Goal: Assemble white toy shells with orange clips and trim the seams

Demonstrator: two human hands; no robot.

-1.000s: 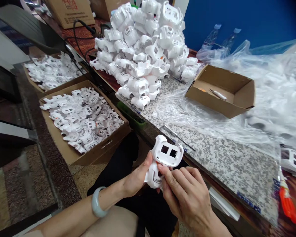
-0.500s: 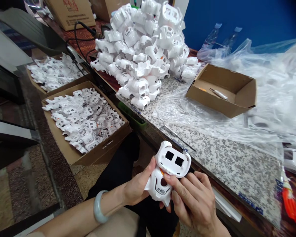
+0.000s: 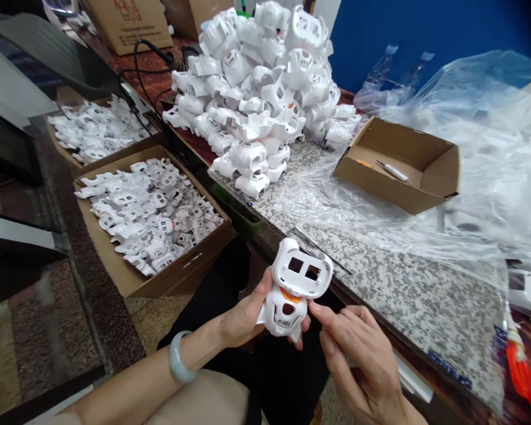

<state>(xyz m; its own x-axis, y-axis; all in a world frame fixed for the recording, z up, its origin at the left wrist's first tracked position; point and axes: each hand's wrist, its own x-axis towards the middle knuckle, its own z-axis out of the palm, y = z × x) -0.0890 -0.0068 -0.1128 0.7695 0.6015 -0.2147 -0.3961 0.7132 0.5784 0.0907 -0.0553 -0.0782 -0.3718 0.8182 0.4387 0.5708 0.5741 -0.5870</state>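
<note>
My left hand (image 3: pixel 243 316) grips a white plastic housing (image 3: pixel 293 288) with two square holes on top and an orange insert in its front. It holds the part above my lap, just in front of the table edge. My right hand (image 3: pixel 358 360) is beside the housing on the right, fingers loosely spread, its forefinger tip touching the part's lower right side. A pale bangle (image 3: pixel 176 358) sits on my left wrist.
A tall heap of white housings (image 3: pixel 261 88) stands on the granite tabletop (image 3: pixel 402 289). Two cardboard boxes of similar parts, the near box (image 3: pixel 150 215) and the far box (image 3: pixel 92 127), sit on the floor at left. A small open box (image 3: pixel 398 162), clear plastic bags (image 3: pixel 482 171) and a metal rod (image 3: pixel 321 248) lie on the table.
My right hand has come off the housing's front and drawn back to the right. The left hand has turned the part so its orange insert shows.
</note>
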